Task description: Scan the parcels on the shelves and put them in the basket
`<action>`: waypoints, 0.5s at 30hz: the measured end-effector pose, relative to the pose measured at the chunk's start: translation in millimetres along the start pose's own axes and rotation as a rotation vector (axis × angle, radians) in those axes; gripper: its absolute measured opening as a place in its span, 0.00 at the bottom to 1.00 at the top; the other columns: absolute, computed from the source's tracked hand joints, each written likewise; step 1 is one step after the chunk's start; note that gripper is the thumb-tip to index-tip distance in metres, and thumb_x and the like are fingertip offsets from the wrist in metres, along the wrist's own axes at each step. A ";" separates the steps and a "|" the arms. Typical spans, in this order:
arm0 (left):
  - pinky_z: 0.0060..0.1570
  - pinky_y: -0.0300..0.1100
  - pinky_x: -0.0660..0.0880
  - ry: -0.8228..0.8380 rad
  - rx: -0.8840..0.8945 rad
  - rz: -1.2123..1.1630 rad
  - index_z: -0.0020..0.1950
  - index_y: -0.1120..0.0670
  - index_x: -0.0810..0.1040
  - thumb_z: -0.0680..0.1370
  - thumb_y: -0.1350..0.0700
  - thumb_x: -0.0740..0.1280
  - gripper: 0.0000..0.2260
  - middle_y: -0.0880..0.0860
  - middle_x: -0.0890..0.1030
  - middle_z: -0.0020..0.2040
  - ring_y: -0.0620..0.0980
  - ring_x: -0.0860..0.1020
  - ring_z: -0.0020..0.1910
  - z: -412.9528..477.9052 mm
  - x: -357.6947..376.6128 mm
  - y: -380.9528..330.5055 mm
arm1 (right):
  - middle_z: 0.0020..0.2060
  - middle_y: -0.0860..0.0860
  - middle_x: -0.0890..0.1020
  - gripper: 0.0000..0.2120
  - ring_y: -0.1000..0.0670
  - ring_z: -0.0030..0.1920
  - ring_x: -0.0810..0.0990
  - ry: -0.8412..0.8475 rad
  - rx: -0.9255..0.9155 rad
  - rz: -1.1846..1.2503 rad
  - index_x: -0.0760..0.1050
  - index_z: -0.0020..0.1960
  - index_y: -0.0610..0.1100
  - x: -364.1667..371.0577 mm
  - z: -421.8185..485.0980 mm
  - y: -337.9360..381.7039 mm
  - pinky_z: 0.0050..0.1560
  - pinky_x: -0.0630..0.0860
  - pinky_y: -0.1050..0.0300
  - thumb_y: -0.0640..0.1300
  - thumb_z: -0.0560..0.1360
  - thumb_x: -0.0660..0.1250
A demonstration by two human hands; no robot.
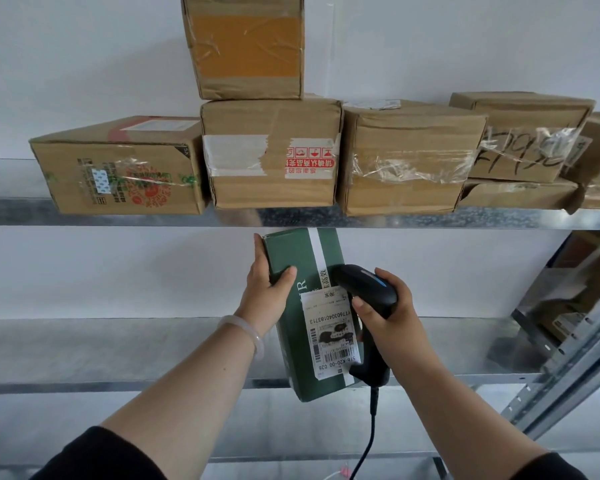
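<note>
A green parcel [291, 258] with a white shipping label [331, 332] is held up in front of the shelves. My left hand [265, 284] grips its upper left edge, thumb on the front face. My right hand [392, 317] grips a black handheld barcode scanner [364, 289], whose head sits just above the label at the parcel's right side. The scanner's cable [371, 431] hangs down between my arms. Several brown cardboard parcels [274, 188] stand in a row on the upper metal shelf [118, 216], one more [246, 46] stacked on top. No basket is in view.
A lower metal shelf [118, 355] runs behind my forearms. A slotted metal upright [568, 368] slants at the right, with more cardboard boxes [589, 271] behind it. A white wall backs the shelves.
</note>
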State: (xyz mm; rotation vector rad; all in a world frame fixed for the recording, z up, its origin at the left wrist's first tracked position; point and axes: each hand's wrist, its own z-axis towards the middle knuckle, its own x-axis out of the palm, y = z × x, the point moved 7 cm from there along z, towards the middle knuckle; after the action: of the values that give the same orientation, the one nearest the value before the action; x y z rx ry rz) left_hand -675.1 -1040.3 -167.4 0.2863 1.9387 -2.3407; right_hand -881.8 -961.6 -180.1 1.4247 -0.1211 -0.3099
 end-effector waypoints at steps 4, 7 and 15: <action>0.45 0.25 0.72 -0.016 -0.004 0.047 0.73 0.35 0.50 0.77 0.55 0.71 0.36 0.45 0.75 0.61 0.44 0.75 0.59 -1.7 -2.6 6.2 | 0.52 0.50 0.83 0.22 0.49 0.42 0.83 0.002 0.011 0.005 0.66 0.60 0.65 0.9 0.5 -1.9 0.37 0.77 0.64 0.47 0.75 0.72; 0.39 0.22 0.72 -0.037 -0.028 0.049 0.65 0.34 0.57 0.76 0.56 0.73 0.31 0.42 0.77 0.58 0.40 0.76 0.56 -2.5 -7.6 14.0 | 0.51 0.49 0.83 0.22 0.49 0.42 0.83 0.024 0.013 0.000 0.66 0.60 0.65 3.7 1.5 -2.4 0.37 0.76 0.65 0.47 0.75 0.72; 0.54 0.39 0.76 -0.135 -0.113 -0.005 0.69 0.44 0.70 0.73 0.51 0.76 0.27 0.43 0.80 0.60 0.44 0.79 0.58 -6.5 -25.7 27.6 | 0.47 0.49 0.82 0.21 0.50 0.29 0.81 0.090 0.008 0.045 0.68 0.59 0.63 13.9 1.9 0.9 0.31 0.77 0.61 0.44 0.75 0.72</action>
State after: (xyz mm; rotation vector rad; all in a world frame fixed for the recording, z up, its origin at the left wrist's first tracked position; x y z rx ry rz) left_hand -644.2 -1040.5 -190.0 0.1118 1.9992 -2.1802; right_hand -868.9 -967.3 -180.3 1.4399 -0.0806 -0.2083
